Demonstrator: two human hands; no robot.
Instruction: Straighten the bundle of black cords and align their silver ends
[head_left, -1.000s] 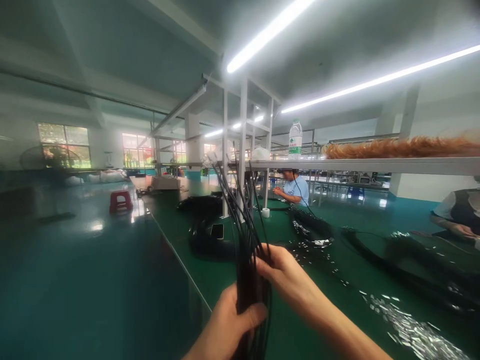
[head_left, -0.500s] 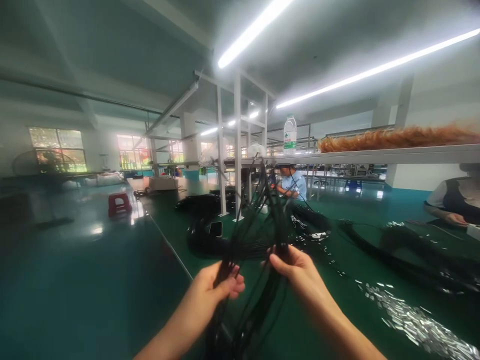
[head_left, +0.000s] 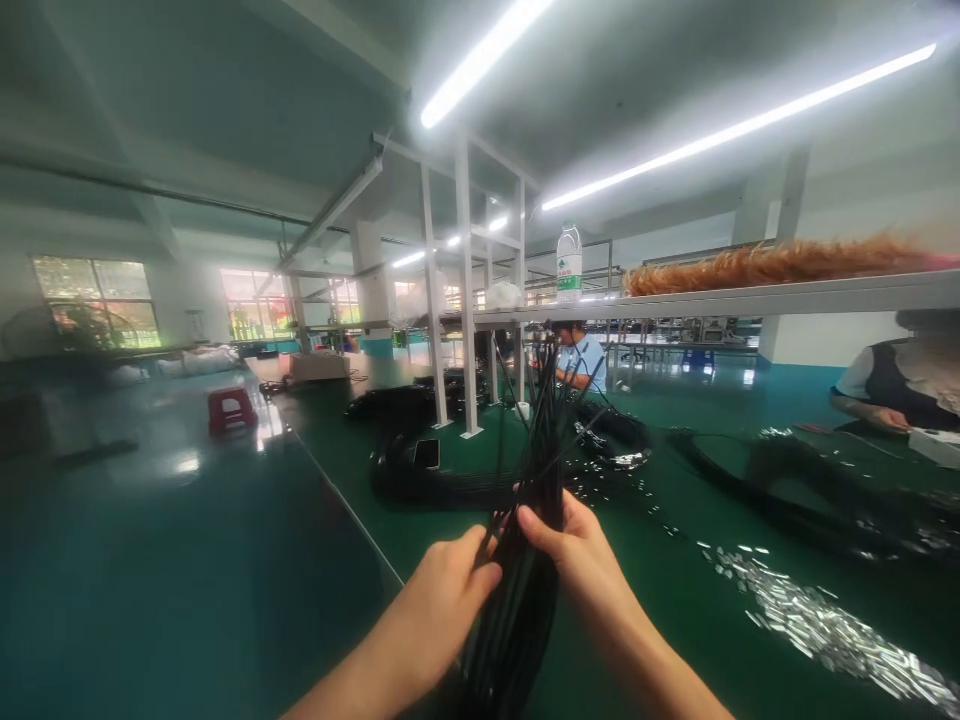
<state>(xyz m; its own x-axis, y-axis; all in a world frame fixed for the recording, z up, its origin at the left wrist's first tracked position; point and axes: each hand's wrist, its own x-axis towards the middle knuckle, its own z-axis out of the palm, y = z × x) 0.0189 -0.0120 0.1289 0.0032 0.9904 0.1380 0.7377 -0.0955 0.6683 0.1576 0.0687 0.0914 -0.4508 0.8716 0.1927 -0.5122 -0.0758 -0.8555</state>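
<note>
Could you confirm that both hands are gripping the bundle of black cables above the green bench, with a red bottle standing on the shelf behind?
Not quite: the head view shows a clear bottle with a green label, not a red one. Both the left hand and right hand do grip the black cables.

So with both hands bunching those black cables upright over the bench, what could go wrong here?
1. The cable bundle fans out loose above the left hand and right hand; strands may slip free.
2. Its tips could snag the coiled cables on the bench.
3. Dropped strands might scatter the metal pieces.
</note>
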